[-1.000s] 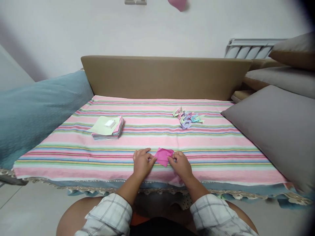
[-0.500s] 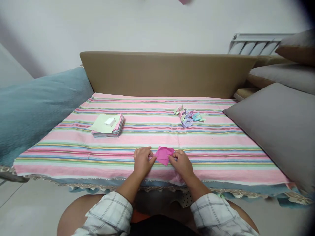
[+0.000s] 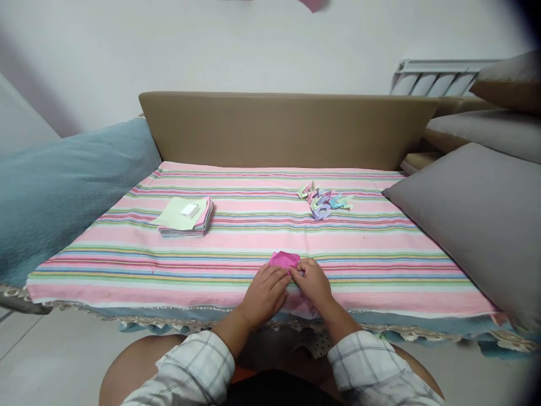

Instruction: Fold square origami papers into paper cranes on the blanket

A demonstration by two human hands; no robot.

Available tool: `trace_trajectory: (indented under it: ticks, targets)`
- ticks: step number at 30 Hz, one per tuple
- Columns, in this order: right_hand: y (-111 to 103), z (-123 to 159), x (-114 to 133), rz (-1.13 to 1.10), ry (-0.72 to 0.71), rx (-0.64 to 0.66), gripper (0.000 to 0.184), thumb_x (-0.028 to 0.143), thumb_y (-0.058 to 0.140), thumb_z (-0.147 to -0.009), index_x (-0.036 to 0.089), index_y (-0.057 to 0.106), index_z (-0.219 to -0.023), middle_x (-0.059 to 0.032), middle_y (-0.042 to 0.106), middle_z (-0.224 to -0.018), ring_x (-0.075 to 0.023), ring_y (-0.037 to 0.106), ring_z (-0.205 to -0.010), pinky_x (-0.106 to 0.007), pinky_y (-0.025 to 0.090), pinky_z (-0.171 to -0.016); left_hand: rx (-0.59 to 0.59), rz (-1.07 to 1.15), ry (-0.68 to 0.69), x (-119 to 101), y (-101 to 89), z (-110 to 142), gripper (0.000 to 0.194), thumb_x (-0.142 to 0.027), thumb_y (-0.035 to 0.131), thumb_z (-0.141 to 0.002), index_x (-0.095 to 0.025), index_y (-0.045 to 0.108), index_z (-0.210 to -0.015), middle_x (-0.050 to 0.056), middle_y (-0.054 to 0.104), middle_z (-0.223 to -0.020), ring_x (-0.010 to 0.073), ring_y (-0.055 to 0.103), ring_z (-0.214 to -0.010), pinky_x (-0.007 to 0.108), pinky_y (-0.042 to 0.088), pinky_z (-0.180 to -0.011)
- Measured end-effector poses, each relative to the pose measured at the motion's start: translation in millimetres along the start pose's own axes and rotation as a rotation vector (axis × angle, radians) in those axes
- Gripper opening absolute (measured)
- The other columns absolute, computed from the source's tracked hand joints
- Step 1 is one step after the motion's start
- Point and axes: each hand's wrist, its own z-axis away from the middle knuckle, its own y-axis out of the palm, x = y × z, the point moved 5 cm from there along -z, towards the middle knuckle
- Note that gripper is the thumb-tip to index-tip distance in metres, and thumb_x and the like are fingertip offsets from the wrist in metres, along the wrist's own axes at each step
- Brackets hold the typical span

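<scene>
A small piece of bright pink folded paper [image 3: 285, 259] lies on the striped cloth near the front edge, its lower part covered by my fingers. My right hand [image 3: 311, 280] pinches its right side between thumb and fingertips. Over the paper's lower left reaches my left hand [image 3: 267, 293], fingers together and curled, the tips close to my right thumb. The left thumb is hidden, so whether that hand grips the paper or only presses on it does not show.
A stack of coloured paper sheets [image 3: 186, 230] with a small white object [image 3: 190, 210] on top sits at the left. Several folded paper cranes [image 3: 323, 203] lie at the back right. Grey cushions [image 3: 473, 225] border the right, a blue cushion [image 3: 76, 180] the left, a brown backrest [image 3: 274, 129] the back.
My left hand has moved right, from the paper's left corner to over its lower part, beside my right hand. The right hand keeps its pinch in nearly the same place.
</scene>
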Motion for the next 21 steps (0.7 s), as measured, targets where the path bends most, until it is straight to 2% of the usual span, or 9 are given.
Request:
trace_trajectory:
  ticks: [3,6,9,13,19,21]
  targets:
    - [-1.4,-1.6,-1.4,-0.022,-0.011,0.008,0.028,0.039,0.053,-0.079,0.021,0.052,-0.058,-0.0038,0.054,-0.077,-0.0192,0.053,-0.081,-0.03,0.041,-0.075,0.06,-0.055,-0.019,-2.5,13.9,-0.7,0.05,-0.029,0.052,-0.083,-0.02,0.043,-0.132,0.01,0.055,-0.126,0.0262,0.048,-0.116,0.047,0.03,-0.106]
    - [-4.2,-4.3,-3.6,-0.109,-0.025,0.055,0.026,0.041,0.056,-0.077,0.02,0.055,-0.062,-0.0033,0.056,-0.077,-0.0189,0.054,-0.079,-0.03,0.042,-0.073,0.07,-0.098,-0.026,-0.2,19.8,0.9,0.052,-0.031,0.052,-0.084,-0.02,0.041,-0.133,0.011,0.055,-0.126,0.0269,0.049,-0.116,0.047,0.031,-0.106]
    - [-8.1,-6.3,-7.9,-0.297,0.013,0.115,0.024,0.042,0.058,-0.075,0.019,0.061,-0.072,-0.0029,0.061,-0.079,-0.0173,0.056,-0.073,-0.029,0.044,-0.068,0.062,-0.124,-0.01,0.5,20.6,2.2,0.05,-0.031,0.051,-0.084,-0.018,0.043,-0.132,0.012,0.055,-0.126,0.0274,0.049,-0.116,0.047,0.033,-0.104]
    - [-10.2,-5.5,-13.1,-0.52,0.101,0.152,0.032,0.046,0.058,-0.074,0.017,0.065,-0.084,-0.0039,0.067,-0.08,-0.0177,0.059,-0.072,-0.03,0.046,-0.067,0.047,-0.156,0.019,-1.0,21.0,1.5,0.048,-0.032,0.048,-0.085,-0.018,0.045,-0.13,0.011,0.055,-0.125,0.0272,0.049,-0.115,0.047,0.033,-0.103]
    - [-2.1,-3.2,-14.2,-0.553,0.077,0.14,0.038,0.042,0.07,-0.066,0.017,0.065,-0.095,-0.0063,0.068,-0.09,-0.019,0.062,-0.081,-0.031,0.049,-0.075,0.048,-0.192,0.03,-1.9,20.1,-1.0,0.048,-0.033,0.049,-0.084,-0.014,0.048,-0.128,0.012,0.058,-0.119,0.027,0.05,-0.111,0.046,0.035,-0.102]
    - [-0.1,-3.3,-14.5,-0.515,0.065,0.121,0.035,0.041,0.069,-0.068,0.017,0.065,-0.093,-0.0062,0.068,-0.088,-0.0186,0.062,-0.079,-0.031,0.049,-0.074,0.056,-0.189,0.031,-1.8,19.8,-1.3,0.048,-0.033,0.049,-0.084,-0.014,0.047,-0.128,0.011,0.057,-0.119,0.027,0.05,-0.111,0.045,0.035,-0.102]
